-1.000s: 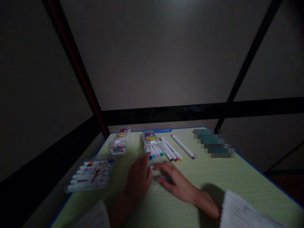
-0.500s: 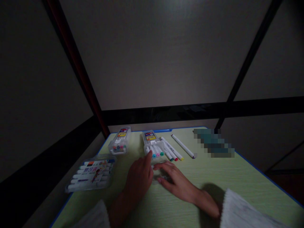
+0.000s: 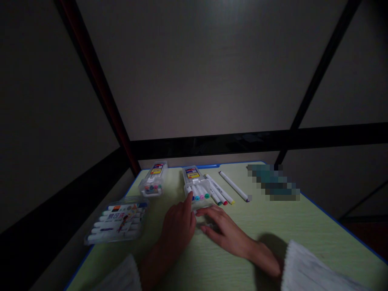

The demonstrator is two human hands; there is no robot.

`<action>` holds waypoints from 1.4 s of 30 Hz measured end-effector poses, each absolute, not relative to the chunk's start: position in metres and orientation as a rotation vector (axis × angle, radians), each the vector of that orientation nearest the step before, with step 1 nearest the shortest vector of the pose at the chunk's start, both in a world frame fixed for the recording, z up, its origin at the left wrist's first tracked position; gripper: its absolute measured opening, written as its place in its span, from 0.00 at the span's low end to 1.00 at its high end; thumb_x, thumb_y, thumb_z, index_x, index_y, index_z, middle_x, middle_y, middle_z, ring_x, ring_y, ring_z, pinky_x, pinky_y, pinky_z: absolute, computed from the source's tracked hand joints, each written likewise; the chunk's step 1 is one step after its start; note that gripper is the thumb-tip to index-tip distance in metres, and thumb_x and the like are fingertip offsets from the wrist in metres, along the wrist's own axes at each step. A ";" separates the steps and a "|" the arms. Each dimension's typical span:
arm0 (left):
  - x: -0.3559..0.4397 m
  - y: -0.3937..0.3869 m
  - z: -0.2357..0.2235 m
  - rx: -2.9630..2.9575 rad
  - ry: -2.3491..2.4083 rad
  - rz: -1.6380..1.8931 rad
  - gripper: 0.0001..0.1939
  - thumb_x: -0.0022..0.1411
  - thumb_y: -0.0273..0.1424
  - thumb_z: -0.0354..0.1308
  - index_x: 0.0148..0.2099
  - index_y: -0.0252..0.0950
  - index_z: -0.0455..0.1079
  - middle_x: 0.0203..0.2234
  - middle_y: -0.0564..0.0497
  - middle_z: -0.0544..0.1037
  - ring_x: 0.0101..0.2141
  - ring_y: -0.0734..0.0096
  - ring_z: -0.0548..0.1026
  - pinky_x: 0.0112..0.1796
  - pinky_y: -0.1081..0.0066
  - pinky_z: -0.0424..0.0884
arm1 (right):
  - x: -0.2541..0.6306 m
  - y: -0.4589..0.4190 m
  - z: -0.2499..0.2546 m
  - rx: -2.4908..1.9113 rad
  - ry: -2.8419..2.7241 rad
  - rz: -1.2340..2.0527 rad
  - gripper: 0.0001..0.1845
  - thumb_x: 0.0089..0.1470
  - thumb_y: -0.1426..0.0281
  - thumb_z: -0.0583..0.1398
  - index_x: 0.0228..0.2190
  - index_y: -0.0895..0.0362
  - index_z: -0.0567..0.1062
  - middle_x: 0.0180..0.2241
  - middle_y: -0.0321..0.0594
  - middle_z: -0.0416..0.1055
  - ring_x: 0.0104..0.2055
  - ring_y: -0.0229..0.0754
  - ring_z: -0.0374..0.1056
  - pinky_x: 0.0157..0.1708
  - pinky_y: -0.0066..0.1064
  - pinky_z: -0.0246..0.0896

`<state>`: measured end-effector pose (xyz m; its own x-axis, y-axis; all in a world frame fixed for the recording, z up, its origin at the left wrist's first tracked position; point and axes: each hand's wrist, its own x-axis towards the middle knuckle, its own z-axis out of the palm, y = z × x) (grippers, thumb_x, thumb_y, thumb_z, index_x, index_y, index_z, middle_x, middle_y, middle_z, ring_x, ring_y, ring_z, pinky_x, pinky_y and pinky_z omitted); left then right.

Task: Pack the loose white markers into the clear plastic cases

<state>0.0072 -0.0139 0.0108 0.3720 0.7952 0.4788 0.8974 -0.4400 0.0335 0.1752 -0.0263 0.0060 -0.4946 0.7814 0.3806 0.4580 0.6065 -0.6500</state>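
Note:
A clear plastic marker case [image 3: 197, 184] lies unfolded on the table before me, with several white markers [image 3: 201, 192] in it, their coloured ends towards me. My left hand [image 3: 178, 222] reaches to its left side. The index finger is stretched out, its tip at the leftmost marker; the other fingers bend underneath and are partly hidden. On the near, clear flap of the case [image 3: 203, 223] is my right hand [image 3: 222, 228], thumb and fingers spaced apart and bent around the flap. Right of the case lie loose white markers [image 3: 218, 190] with green, red and yellow ends.
A single white marker [image 3: 233, 186] with a dark end lies farther right. Another clear marker case [image 3: 154, 178] stands back left, and a wider pack of markers [image 3: 117, 222] lies front left. A pixelated greenish object [image 3: 273, 182] is at the right. The table [image 3: 273, 226] has blue edges.
The left index fingertip has shifted very slightly left and up at the leftmost marker, whose blue end now shows. My right hand stays in place on the flap.

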 end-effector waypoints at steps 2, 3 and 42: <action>0.007 -0.013 0.009 -2.410 -1.495 -0.693 0.25 0.56 0.23 0.48 0.56 0.34 0.52 0.37 0.45 0.76 0.34 0.65 0.75 0.36 0.66 0.71 | 0.175 -0.026 0.006 -0.981 -2.168 0.637 0.14 0.53 0.71 0.55 0.43 0.56 0.67 0.43 0.43 0.69 0.47 0.46 0.62 0.49 0.42 0.56; 0.006 -0.013 0.007 -2.414 -1.485 -0.731 0.25 0.56 0.23 0.48 0.56 0.34 0.52 0.38 0.45 0.75 0.35 0.65 0.75 0.36 0.67 0.71 | 0.175 -0.026 0.006 -0.987 -2.168 0.640 0.14 0.53 0.71 0.55 0.43 0.56 0.67 0.42 0.44 0.69 0.47 0.46 0.62 0.48 0.42 0.56; 0.005 -0.010 -0.001 -2.481 -1.400 -1.105 0.24 0.54 0.21 0.47 0.54 0.37 0.53 0.40 0.47 0.72 0.34 0.70 0.74 0.35 0.70 0.72 | 0.175 -0.027 0.010 -0.983 -2.175 0.599 0.14 0.53 0.71 0.55 0.43 0.56 0.67 0.40 0.44 0.69 0.46 0.46 0.62 0.47 0.42 0.56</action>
<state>0.0049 -0.0102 -0.0006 0.3197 0.7115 0.6258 0.7737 -0.5773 0.2611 0.1750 -0.0273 0.0096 -0.4937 0.7804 0.3837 0.4742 0.6115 -0.6335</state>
